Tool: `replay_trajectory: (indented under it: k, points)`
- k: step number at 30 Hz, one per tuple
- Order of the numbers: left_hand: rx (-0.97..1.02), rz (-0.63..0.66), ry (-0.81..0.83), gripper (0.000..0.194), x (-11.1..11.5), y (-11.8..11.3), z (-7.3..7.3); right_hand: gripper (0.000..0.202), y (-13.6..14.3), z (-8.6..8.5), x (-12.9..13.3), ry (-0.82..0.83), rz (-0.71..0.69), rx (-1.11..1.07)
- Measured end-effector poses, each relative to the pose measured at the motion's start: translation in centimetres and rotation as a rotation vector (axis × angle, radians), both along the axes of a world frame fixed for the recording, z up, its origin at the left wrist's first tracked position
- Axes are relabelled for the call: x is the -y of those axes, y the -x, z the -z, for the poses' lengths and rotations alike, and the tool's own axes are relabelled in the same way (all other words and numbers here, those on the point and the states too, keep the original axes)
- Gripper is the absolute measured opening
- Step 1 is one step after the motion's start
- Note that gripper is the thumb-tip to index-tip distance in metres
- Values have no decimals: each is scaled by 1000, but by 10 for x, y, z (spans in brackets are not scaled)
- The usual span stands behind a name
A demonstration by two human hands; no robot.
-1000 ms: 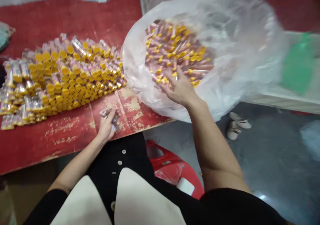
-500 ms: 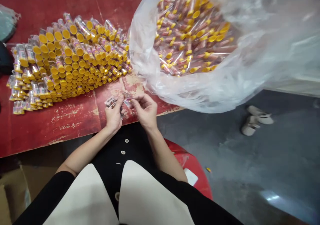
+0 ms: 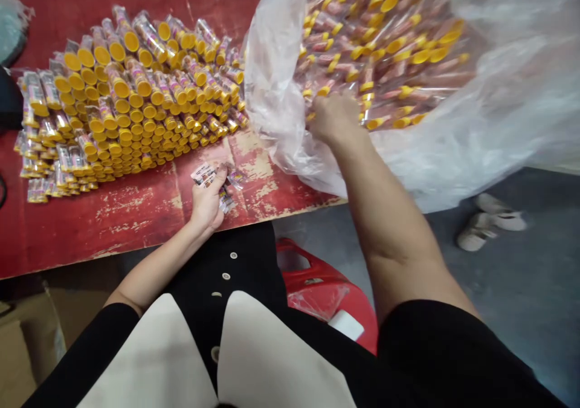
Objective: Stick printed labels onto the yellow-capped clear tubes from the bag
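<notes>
Near the table's front edge, my left hand (image 3: 209,201) is closed around several small printed labels (image 3: 203,172); a clear, purple-marked wrapper piece (image 3: 236,178) pokes out past the thumb. My right hand (image 3: 335,115) reaches over the rim of a large translucent plastic bag (image 3: 276,81), among yellow-capped clear tubes (image 3: 367,75). Its fingers point away and are hidden behind the back of the hand, so whether they grip a tube does not show. Left of the bag lies a stacked pile of similar tubes (image 3: 145,115), yellow ends facing me.
The red table (image 3: 131,226) has worn, peeling patches. Under my right arm stands a red plastic stool (image 3: 312,275) bearing a white flat object (image 3: 347,324). Light shoes (image 3: 475,231) lie on the grey floor. Cardboard (image 3: 58,317) is below the table at left.
My right hand has left the left hand and moved right and forward into the bag of tubes. The left hand stays at the table edge with the labels. The view has shifted slightly.
</notes>
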State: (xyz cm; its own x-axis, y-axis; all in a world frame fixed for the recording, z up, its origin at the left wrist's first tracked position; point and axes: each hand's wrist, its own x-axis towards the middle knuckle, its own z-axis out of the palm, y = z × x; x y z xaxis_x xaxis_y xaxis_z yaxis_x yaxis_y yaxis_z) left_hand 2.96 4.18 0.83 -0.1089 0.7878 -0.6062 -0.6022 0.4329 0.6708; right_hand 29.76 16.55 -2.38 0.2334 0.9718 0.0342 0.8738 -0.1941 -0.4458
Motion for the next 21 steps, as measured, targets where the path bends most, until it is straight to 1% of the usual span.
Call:
replay_trajectory:
  k: [2,3,4,5,7,8,9,10,12,15,18,21]
  points:
    - [6,-9,31,47,0,5,0,20,5,-10,17,-80,-3,-9]
    - [18,-15,45,47,-1,8,0,22,10,-17,31,-153,3,-36]
    - [35,-24,58,45,-1,11,1,26,18,-23,47,-248,4,-114]
    - [58,-34,66,43,-2,14,1,29,27,-29,66,-351,-3,-250]
    - [101,-46,79,37,-2,18,2,30,52,-36,103,-497,-48,-633]
    - [115,-43,86,35,-2,20,3,30,66,-37,121,-524,-70,-814]
    - [121,-35,94,34,-2,21,3,31,81,-36,137,-516,-83,-944]
    - [120,-25,102,35,-1,21,4,31,95,-34,150,-480,-89,-1010]
    - [117,0,103,36,2,20,4,31,119,-27,169,-431,-73,-1053]
    - [124,25,80,35,7,16,4,32,141,-20,179,-449,-53,-1060]
    - [137,34,61,33,14,12,2,31,148,-19,182,-499,-33,-983]
    - [168,70,26,33,19,11,-1,27,150,-19,188,-604,-40,-837]
